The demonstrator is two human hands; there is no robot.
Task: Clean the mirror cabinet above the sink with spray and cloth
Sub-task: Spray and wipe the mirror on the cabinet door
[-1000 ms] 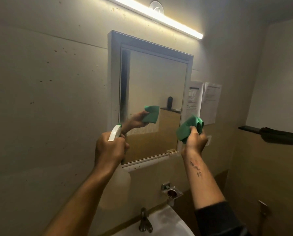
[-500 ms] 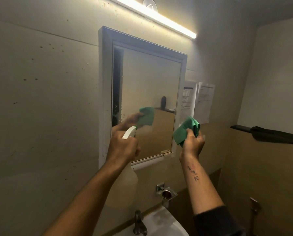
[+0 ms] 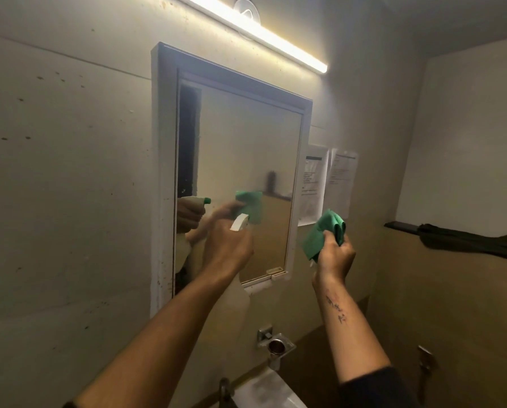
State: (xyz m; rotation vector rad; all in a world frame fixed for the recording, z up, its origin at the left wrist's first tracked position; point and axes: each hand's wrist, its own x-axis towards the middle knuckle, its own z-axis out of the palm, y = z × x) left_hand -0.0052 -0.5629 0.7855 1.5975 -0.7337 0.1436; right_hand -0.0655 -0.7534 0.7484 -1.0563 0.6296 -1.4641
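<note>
The mirror cabinet (image 3: 246,148) hangs on the wall with a white frame. My left hand (image 3: 227,245) grips a translucent spray bottle (image 3: 240,293) by its white trigger head, raised in front of the mirror's lower part with the nozzle towards the glass. My right hand (image 3: 334,256) holds a crumpled green cloth (image 3: 324,232) just right of the cabinet's lower right corner, apart from the glass. The mirror reflects both hands, the bottle and the cloth. The glass looks hazy around the reflections.
A white sink (image 3: 264,391) with a tap (image 3: 224,388) sits below. A metal holder (image 3: 276,344) is fixed to the wall under the cabinet. Two paper notices (image 3: 342,178) hang to the right. A dark shelf (image 3: 458,235) juts from the right wall. A light bar (image 3: 264,33) glows above.
My left hand has carried the spray bottle rightward from the cabinet's left edge to in front of the glass. My right hand with the cloth stays beside the lower right corner.
</note>
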